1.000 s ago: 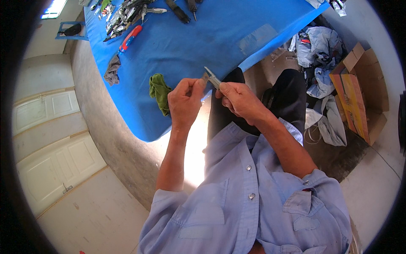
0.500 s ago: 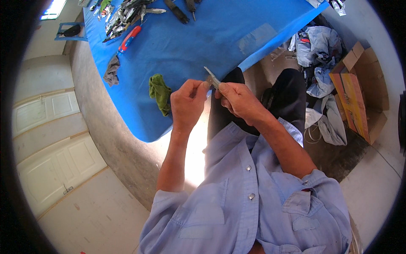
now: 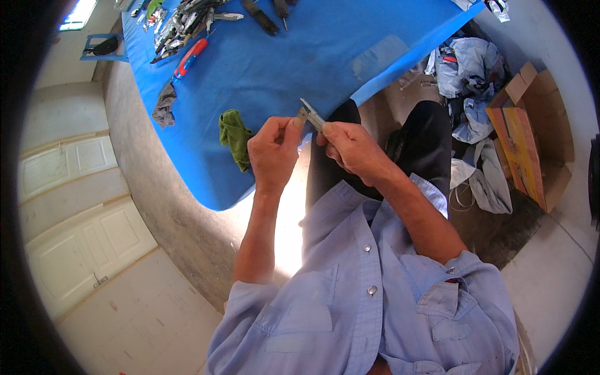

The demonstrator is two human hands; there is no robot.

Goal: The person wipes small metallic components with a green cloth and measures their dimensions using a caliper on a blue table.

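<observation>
Silver metal tool (image 3: 314, 119), slim and pointed, is held just above the tabletop's (image 3: 294, 69) near edge, in front of the person's lap, its narrow tip toward the blue cover. The right hand (image 3: 353, 147) is clamped around its lower end, so the thumb and curled fingers hide that part. The left hand (image 3: 273, 147) is close beside it, thumb and fingertips pinched on a brownish flat piece (image 3: 302, 114); whether this belongs to the tool or is separate is hard to tell. Most of the left fingers are hidden behind the back of that hand.

Toward the tabletop's far left corner, a heap of metal tools (image 3: 187, 25) runs up to the picture's top rim, its single pieces hard to tell apart. Two dark objects (image 3: 260, 17) right of it are partly cut off. A red-handled tool (image 3: 192, 57) lies by the left edge, a grey cloth (image 3: 164, 106) hangs over that edge, and a green cloth (image 3: 234, 139) lies near the rounded near corner.

On the right, an open cardboard box (image 3: 515, 150) stands on the floor; its shaded bottom cannot be made out. Crumpled grey bags (image 3: 478, 69) are heaped beside it. Something dark red shows under the flap of a shirt pocket (image 3: 437, 301).
</observation>
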